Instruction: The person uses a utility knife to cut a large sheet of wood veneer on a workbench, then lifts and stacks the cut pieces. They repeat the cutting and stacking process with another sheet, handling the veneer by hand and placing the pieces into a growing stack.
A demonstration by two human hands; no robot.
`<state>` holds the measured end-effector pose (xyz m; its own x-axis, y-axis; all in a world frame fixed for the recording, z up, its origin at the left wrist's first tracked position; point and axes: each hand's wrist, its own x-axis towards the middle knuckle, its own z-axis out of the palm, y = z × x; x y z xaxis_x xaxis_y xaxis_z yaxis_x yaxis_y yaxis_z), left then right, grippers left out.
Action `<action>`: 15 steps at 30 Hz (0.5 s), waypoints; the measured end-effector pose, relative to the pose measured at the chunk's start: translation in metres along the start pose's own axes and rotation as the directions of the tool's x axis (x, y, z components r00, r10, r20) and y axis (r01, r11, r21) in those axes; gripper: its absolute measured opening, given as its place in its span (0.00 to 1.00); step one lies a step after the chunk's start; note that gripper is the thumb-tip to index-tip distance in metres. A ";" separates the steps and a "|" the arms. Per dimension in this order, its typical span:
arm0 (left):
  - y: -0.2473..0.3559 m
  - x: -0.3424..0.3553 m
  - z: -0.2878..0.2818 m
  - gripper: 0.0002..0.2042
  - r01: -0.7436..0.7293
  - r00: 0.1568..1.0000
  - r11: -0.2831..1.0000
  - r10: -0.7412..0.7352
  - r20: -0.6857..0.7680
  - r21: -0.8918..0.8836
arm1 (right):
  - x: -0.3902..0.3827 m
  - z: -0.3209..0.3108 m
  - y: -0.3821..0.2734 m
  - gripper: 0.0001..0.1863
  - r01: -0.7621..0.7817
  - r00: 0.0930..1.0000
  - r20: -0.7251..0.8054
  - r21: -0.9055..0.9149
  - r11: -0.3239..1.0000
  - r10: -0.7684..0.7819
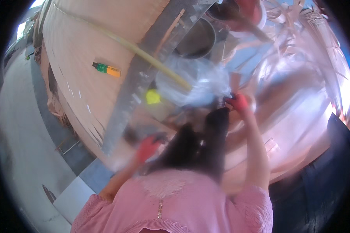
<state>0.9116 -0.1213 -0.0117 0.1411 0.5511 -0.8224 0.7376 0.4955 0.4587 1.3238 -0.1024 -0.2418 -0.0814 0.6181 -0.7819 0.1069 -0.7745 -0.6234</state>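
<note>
Both my hands wear red gloves with dark fingertips, and motion smears them. My right hand (238, 102) reaches forward to the right edge of a crumpled clear plastic bag (198, 79). Its dark fingertips meet or nearly meet the bag; whether they grip it, I cannot tell. My left hand (148, 148) is lower and to the left, beside my dark-trousered leg (179, 147), its fingers too blurred to read. A long pale-yellow pole (138, 50) slants in from the upper left and ends over the bag. A bright yellow item (153, 96) lies at the bag's left edge.
A green and orange tool or marker (106, 69) lies on the tan sheet (77, 50) at left. Beyond the bag stand a grey bucket (198, 39) and a red container with a white rim (252, 13). Shiny plastic-wrapped material (299, 105) bulks up at right.
</note>
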 end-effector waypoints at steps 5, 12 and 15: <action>0.042 0.064 0.049 0.17 -0.228 0.967 0.973 0.221 0.128 0.044 | -0.069 -0.003 0.002 0.10 0.334 0.943 -0.012 0.045 0.942 -0.333; 0.123 0.124 0.095 0.22 -0.421 0.906 0.904 0.423 0.012 -0.076 | -0.054 0.030 0.028 0.22 0.247 0.955 -0.159 -0.030 0.969 -0.248; 0.118 0.123 0.088 0.22 -0.305 0.952 0.950 0.303 0.051 0.064 | -0.010 0.028 0.064 0.43 0.263 0.944 -0.270 0.282 0.923 -0.187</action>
<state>1.0743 -0.0540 -0.0887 0.3912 0.6403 -0.6611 0.6999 0.2594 0.6655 1.3039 -0.1616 -0.2738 0.1711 0.7649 -0.6210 -0.2022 -0.5897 -0.7819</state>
